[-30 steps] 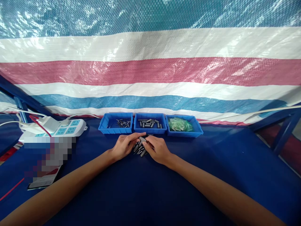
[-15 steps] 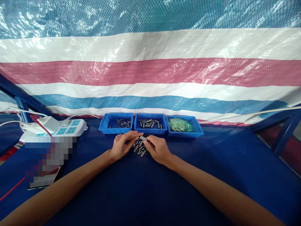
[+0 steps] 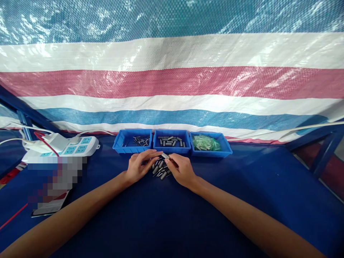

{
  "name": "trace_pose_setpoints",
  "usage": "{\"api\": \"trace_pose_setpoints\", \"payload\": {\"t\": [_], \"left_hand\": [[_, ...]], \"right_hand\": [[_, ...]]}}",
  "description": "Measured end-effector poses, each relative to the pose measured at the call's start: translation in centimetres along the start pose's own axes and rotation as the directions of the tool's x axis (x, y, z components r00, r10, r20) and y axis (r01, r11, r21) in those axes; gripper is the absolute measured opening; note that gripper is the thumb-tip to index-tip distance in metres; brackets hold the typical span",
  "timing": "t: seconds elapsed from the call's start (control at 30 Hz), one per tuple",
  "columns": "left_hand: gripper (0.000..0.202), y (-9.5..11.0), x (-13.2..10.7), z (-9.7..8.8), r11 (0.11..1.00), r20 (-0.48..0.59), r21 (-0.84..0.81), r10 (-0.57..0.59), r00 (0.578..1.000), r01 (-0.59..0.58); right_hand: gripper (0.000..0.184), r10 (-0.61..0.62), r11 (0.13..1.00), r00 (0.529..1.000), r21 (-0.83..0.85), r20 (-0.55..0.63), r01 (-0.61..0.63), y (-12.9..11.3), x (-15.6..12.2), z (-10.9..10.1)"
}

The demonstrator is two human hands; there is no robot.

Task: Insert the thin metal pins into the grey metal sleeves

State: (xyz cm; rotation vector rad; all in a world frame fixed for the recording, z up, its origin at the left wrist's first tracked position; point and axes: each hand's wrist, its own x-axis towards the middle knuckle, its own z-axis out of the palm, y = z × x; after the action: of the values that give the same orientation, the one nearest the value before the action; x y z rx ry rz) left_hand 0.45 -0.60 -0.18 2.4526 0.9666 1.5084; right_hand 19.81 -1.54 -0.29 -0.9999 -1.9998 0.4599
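My right hand pinches a small grey cylindrical piece between thumb and fingers, above the pile. At the left end of that piece are the fingertips of my left hand, thumb and forefinger drawn close together; what lies between them is too small to make out. Below both hands a loose pile of grey cylinders and thin metal pins lies on the dark blue table. My fingers hide part of this pile.
Behind my hands stand three blue bins: one with thin pins, one with grey cylinders, one with a green bag of small pale pieces. A white power strip with cables and a phone-like slab lie left. Striped sheeting hangs behind.
The grey cylinder has moved slightly up and to the right and is tilted more. Both hands stay almost in the same place; the bins have not moved.
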Motion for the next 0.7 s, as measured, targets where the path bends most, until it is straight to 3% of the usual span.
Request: {"api": "trace_pose_setpoints", "payload": {"t": [0.17, 0.27, 0.4, 0.7], "left_hand": [[0.040, -0.2, -0.2, -0.1, 1.000, 0.010, -0.030, -0.006, 1.000, 0.007], [0.031, -0.3, -0.1, -0.3, 0.999, 0.071, -0.023, -0.035, 0.997, 0.037], [0.017, -0.3, 0.3, -0.5, 1.000, 0.130, -0.023, 0.017, 0.991, -0.014], [0.017, 0.1, 0.8, -0.5, 0.999, 0.179, 0.040, 0.025, 0.984, -0.033]], "right_hand": [[0.026, -0.007, 1.000, 1.000, -0.003, -0.004, 0.007, 0.0, 0.0, 0.0], [0.027, -0.055, 0.998, 0.998, 0.015, 0.030, 0.054, -0.2, 0.0, -0.1], [0.028, -0.093, 0.995, 0.993, 0.032, 0.075, 0.091, -0.3, 0.0, -0.2], [0.028, -0.119, 0.993, 0.991, 0.013, 0.061, 0.118, -0.1, -0.1, -0.1]]}}
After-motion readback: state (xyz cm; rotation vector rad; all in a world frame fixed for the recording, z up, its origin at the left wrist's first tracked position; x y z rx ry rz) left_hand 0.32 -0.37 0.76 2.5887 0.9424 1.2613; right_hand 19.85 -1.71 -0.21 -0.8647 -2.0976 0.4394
